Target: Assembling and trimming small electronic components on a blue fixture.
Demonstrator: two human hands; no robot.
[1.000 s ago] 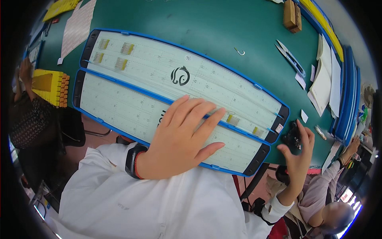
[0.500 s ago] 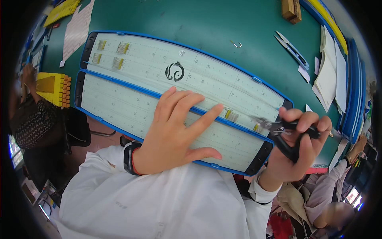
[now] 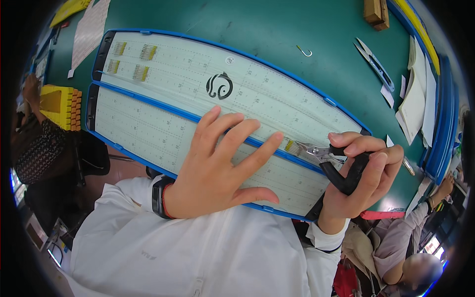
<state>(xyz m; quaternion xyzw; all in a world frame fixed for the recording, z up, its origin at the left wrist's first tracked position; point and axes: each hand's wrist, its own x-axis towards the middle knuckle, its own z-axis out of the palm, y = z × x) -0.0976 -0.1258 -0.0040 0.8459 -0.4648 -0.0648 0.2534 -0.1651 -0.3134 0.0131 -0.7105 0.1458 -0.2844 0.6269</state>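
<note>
A long blue-edged case lies open across my lap and the table edge, its two pale panels printed with a fine grid. My left hand rests flat over the middle hinge with fingers spread, its index fingertip near a small bundle of thin yellow-marked pieces. My right hand grips black-handled pliers whose metal jaws reach the right side of that bundle. Whether the jaws pinch anything is too small to tell. Several similar yellow-marked bundles sit at the upper panel's left end.
On the green table lie a fish hook, blue-handled thread snips, white papers and a wooden block. A yellow rack stands at left. Other people sit at both sides; blue cases are stacked right.
My right hand with the pliers has moved left, bringing the jaws to the bundle near my left index finger. My left hand remains spread on the case.
</note>
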